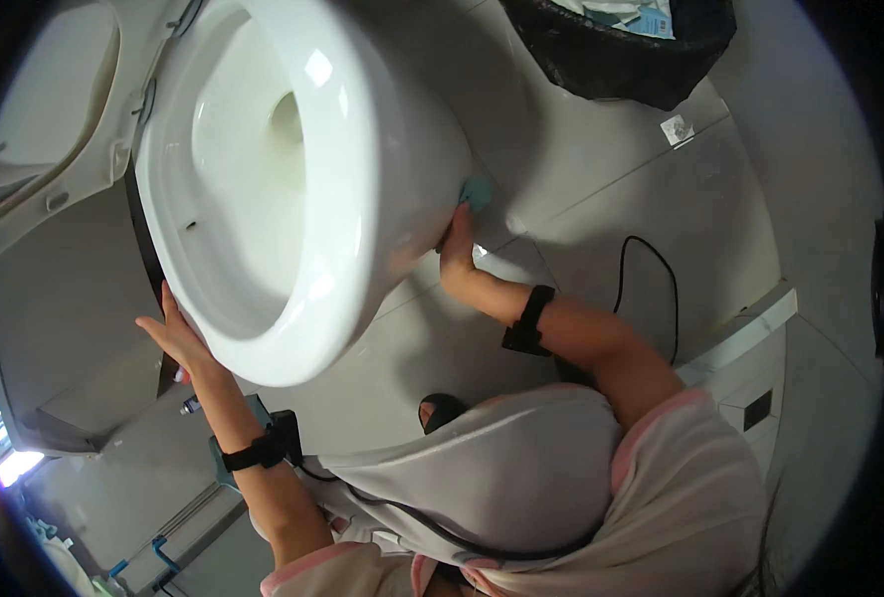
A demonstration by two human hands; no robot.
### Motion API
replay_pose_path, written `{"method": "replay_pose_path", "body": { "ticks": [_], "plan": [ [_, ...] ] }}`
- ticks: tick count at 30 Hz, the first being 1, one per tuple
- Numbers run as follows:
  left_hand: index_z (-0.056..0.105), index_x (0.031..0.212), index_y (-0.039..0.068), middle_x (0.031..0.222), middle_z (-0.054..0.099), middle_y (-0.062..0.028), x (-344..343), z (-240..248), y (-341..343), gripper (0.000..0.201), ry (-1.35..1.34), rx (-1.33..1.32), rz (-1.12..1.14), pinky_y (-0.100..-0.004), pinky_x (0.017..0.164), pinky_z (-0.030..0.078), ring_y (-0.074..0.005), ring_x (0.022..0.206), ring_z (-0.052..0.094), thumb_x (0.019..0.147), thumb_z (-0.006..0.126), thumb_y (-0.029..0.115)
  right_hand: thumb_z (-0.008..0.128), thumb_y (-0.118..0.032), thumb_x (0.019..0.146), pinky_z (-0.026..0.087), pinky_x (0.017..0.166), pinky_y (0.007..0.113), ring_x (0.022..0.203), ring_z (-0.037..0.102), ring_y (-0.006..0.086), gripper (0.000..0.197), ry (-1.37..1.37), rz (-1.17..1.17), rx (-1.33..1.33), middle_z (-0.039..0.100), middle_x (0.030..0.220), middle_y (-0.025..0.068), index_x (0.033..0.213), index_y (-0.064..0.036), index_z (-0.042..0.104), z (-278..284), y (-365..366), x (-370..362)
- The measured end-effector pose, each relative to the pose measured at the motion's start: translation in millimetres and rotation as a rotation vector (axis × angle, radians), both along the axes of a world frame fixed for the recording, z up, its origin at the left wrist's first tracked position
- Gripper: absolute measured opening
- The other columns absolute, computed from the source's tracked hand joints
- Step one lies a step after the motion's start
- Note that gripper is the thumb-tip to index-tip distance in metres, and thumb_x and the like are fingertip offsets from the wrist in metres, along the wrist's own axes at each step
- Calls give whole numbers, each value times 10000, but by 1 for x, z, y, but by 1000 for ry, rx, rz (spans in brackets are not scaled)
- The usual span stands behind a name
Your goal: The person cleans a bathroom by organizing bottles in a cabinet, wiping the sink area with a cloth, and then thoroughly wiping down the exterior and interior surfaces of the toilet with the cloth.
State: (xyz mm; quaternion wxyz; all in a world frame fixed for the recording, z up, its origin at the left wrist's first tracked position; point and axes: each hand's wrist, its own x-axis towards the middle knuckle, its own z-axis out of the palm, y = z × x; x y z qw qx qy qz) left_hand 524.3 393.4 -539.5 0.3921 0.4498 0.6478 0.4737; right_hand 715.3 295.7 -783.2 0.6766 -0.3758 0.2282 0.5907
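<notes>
A white toilet bowl [347,199] fills the upper left, its raised seat [89,194] beyond it at the left. My left hand [176,336] lies along the bowl's near left edge, fingers stretched and thumb apart, holding nothing. Low on the outer right side of the toilet, my right hand [458,247] presses a blue-green cloth [477,193] against the base near the floor. Its fingers are closed and partly hidden by the hand's own back. Inside the bowl, a small dark spot [191,225] shows on the left wall.
A black-bagged bin [631,65] with waste stands at the upper right, near a scrap of paper [677,129] on the tiles. A black cable [673,289] loops over the floor right of my arm. A pale raised ledge [745,326] and a dark drain [757,410] lie farther right.
</notes>
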Motion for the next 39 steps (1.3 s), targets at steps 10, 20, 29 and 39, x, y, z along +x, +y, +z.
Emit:
{"method": "replay_pose_path", "body": {
  "ticks": [10,20,29,39],
  "plan": [
    [353,1222,-68,1211,444,-188,-1,-17,1,660,-354,28,204,-329,966,334,-270,1128,432,911,124,467,288,-220,899,285,984,456,1176,356,243,338,550,86,333,374,1266,60,1209,-127,384,99,-24,30],
    [455,1168,39,1198,436,-136,25,-128,-93,453,153,-1181,-724,-345,865,408,-235,1061,431,814,497,319,215,-461,881,91,1059,401,1275,190,268,661,532,485,536,181,1384,159,1307,42,164,187,-28,101],
    [474,1000,-2,979,471,-118,92,-132,-121,278,-516,-855,-465,-359,863,402,-216,936,459,778,498,164,425,-77,773,362,870,433,1009,448,268,282,179,606,233,469,1080,134,1032,33,439,73,-35,48],
    [412,1168,-26,996,536,-109,117,-187,-155,581,-664,-859,-237,-215,682,446,-112,848,514,762,644,321,467,-24,785,415,856,379,966,500,243,331,-33,1075,128,473,1065,138,1106,25,404,70,-33,70]
  ]
}}
